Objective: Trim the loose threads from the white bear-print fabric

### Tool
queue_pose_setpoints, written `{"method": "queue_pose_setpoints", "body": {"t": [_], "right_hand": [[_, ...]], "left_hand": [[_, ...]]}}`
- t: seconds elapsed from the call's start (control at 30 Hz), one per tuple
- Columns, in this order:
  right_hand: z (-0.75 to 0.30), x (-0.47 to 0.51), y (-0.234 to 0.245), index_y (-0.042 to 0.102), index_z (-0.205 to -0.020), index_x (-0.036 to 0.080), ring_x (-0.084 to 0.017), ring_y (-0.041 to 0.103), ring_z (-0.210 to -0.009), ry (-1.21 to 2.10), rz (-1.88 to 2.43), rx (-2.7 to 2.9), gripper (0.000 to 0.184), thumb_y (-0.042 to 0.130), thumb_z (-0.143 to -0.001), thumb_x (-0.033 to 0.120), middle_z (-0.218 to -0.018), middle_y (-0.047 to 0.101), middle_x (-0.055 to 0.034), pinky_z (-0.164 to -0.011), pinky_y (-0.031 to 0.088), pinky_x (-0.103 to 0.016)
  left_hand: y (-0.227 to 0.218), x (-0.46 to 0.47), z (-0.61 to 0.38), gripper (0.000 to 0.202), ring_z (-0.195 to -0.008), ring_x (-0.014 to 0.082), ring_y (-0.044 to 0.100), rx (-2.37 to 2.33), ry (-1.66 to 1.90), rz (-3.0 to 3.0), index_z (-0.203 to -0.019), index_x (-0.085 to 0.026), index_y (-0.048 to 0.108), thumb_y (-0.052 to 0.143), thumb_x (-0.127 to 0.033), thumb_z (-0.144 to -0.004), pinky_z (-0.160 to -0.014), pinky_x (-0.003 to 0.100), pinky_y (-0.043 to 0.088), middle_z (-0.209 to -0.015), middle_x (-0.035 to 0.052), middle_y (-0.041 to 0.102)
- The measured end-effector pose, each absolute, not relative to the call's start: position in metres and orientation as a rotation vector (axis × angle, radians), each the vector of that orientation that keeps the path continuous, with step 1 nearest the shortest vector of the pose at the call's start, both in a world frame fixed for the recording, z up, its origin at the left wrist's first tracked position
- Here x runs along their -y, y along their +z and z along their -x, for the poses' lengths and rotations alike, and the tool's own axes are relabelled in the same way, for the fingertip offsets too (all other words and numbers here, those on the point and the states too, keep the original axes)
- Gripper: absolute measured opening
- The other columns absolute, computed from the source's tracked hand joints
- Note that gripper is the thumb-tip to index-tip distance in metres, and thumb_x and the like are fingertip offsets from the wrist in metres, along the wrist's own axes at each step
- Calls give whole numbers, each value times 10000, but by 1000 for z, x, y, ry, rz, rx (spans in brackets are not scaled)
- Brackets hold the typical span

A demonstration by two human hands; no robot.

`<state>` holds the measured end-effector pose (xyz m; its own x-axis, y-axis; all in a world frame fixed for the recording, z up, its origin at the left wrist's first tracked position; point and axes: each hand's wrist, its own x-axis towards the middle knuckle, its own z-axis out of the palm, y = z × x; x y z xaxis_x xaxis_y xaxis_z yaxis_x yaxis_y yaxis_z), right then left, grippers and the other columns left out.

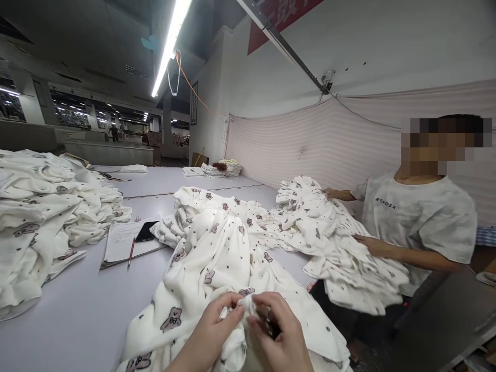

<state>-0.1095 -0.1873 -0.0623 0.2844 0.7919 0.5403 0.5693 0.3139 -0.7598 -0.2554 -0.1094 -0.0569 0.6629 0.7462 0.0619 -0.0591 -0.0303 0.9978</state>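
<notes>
My left hand [211, 330] and my right hand [279, 333] meet at the bottom centre, both pinching a bunched fold of a white garment [217, 258] printed with small bears and dots. The garment lies crumpled on the pale table [77, 310] in front of me. Its fabric hides part of my fingertips.
A large pile of the same white fabric [34, 217] sits at the left. A clipboard with paper [124, 240], a red pen [131, 251] and a black phone [146, 231] lie beside it. At the right a co-worker in a white T-shirt [422, 217] handles another stack [341, 243].
</notes>
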Motion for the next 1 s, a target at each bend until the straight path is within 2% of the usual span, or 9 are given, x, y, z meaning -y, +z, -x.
{"method": "queue_pose_setpoints", "body": {"t": [0.07,0.17,0.23,0.33,0.43,0.57,0.73,1.0], "right_hand": [[112,186,-62,644,-881,213,-173,582,-742,326,1396,1349,110,585,-842,296,-837,639,-29,-644,426,-236],[114,182,-63,590,-740,198,-152,525,-632,488,1446,1300,269,530,-888,414,-664,587,1,-581,385,-233],[116,178,-64,537,-751,199,-136,484,-578,547,1437,1278,312,476,-913,458,-605,539,24,-559,370,-229],[118,173,-63,489,-771,208,-124,460,-536,601,1431,1237,317,428,-939,470,-557,486,52,-544,369,-222],[115,172,-60,511,-816,211,-134,508,-600,544,1438,1179,251,531,-890,449,-636,523,40,-579,411,-220],[110,180,-59,653,-881,210,-173,596,-720,378,1452,1277,205,628,-820,404,-779,633,-15,-661,448,-237],[115,180,-60,731,-938,236,-202,638,-758,377,1475,1297,218,636,-822,394,-804,695,-45,-688,471,-263],[112,176,-49,764,-844,230,-216,634,-744,523,1442,1232,207,670,-791,407,-769,698,-54,-689,467,-287]], "left_hand": [[-55,109,257,273,-904,212,529,-596,690,-1513,-891,-186,615,542,-446,-851,-835,296,418,-872,13,580],[-49,110,260,254,-875,205,530,-649,648,-1578,-910,-202,619,547,-437,-844,-787,283,418,-858,3,564],[-43,110,260,218,-917,214,540,-654,624,-1639,-909,-210,638,554,-399,-840,-785,272,415,-896,12,590],[-39,110,259,224,-907,212,554,-609,646,-1664,-794,-198,635,519,-377,-861,-795,264,412,-855,15,622],[-44,107,257,241,-860,206,535,-699,735,-1579,-833,-199,612,536,-427,-841,-766,266,410,-825,6,592],[-57,101,256,308,-758,173,491,-779,783,-1447,-906,-211,604,569,-497,-797,-690,257,389,-784,-24,497],[-60,100,253,304,-833,198,523,-636,771,-1426,-910,-201,598,562,-486,-811,-742,277,412,-822,0,568],[-56,100,249,288,-853,201,520,-575,724,-1513,-897,-196,597,538,-472,-839,-737,272,424,-844,12,573]]}}
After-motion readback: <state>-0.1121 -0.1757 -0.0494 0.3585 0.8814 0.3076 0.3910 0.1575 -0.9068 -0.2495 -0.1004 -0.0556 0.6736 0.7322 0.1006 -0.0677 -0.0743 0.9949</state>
